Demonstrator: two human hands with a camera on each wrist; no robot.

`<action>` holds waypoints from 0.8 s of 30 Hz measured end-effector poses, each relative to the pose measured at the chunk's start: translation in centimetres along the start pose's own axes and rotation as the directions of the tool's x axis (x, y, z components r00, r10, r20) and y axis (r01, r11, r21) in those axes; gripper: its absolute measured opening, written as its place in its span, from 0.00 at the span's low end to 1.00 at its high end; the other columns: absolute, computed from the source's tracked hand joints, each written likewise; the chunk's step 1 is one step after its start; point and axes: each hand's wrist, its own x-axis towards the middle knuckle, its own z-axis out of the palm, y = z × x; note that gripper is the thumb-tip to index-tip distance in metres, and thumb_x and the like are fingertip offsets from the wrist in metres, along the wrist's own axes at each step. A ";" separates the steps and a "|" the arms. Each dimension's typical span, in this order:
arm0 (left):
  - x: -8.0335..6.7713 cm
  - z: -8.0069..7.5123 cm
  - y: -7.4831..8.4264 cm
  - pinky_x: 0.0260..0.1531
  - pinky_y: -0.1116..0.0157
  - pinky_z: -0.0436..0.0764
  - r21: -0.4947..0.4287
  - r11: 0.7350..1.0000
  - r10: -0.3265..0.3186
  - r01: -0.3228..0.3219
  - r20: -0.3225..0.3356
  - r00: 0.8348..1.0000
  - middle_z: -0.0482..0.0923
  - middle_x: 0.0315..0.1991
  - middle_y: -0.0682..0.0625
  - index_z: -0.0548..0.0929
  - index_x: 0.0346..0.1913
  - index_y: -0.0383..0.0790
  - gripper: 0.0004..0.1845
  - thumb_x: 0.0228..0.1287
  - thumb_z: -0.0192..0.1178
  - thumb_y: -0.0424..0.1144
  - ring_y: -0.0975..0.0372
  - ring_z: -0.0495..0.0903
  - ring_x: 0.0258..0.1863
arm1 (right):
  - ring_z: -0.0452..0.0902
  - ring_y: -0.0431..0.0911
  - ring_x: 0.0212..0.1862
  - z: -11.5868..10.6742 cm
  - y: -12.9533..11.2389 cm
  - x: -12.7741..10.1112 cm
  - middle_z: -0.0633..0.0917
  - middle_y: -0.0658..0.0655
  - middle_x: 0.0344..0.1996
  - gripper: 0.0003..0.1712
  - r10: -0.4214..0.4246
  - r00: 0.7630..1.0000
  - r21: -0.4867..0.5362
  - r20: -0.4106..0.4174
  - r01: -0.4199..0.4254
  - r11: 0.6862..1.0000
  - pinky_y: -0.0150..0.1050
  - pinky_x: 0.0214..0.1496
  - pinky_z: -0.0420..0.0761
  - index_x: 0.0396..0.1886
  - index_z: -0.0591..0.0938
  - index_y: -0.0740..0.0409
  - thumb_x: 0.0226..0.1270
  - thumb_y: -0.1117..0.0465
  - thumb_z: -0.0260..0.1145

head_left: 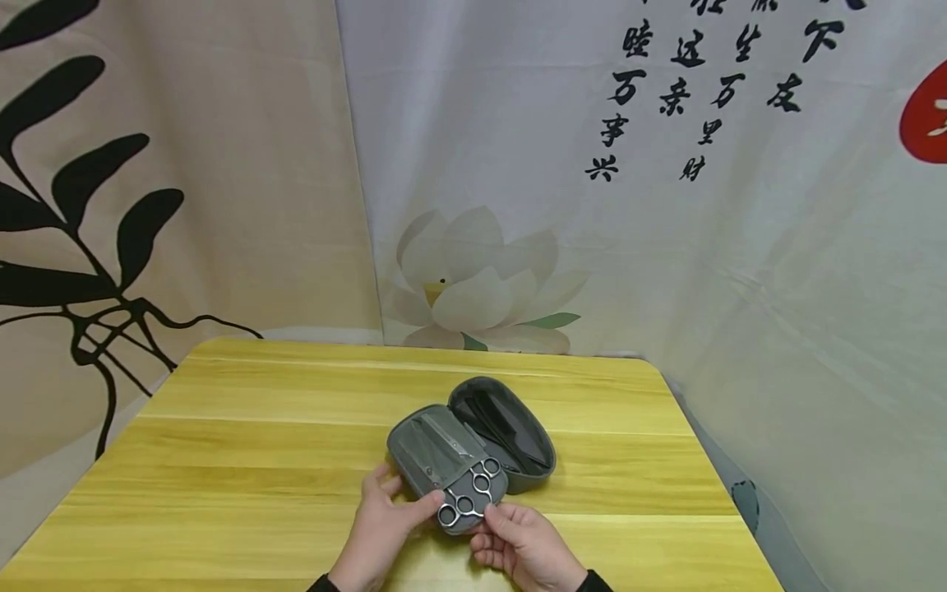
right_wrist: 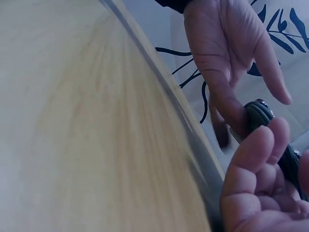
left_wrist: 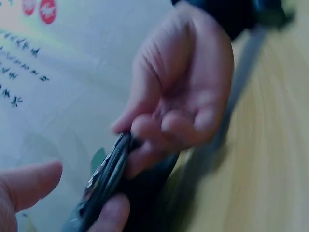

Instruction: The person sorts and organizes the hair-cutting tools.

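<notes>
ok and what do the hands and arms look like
Left hand and right hand are bare: no gloves or rings show. The left sleeve and right sleeve look black, and only their ends show in the head view. A dark shape by the right sleeve in the left wrist view is too blurred to name.

The case [head_left: 533, 480] has a matt grey shell, seemingly smooth. At its near end, the scissors [head_left: 472, 515] are glossy, polished metal. The case's inner pocket [head_left: 442, 450] looks thin and faintly shiny, plastic or cloth unclear. Beneath the case, the tabletop [head_left: 259, 460] shows smooth, softly glossy wood grain; behind it hangs matt, creased cloth [head_left: 740, 271].
</notes>
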 end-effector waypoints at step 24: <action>0.1 -0.1 -1.7 0.51 0.59 0.91 -0.163 0.983 -0.021 0.086 0.366 0.930 0.83 0.58 0.24 0.56 0.70 0.13 0.32 0.74 0.62 0.25 0.56 0.90 0.49 | 0.86 0.35 0.37 0.5 0.2 0.2 0.90 0.45 0.35 0.15 -0.030 0.993 -0.087 -0.112 0.020 0.996 0.32 0.46 0.88 0.45 0.86 0.52 0.88 0.53 0.56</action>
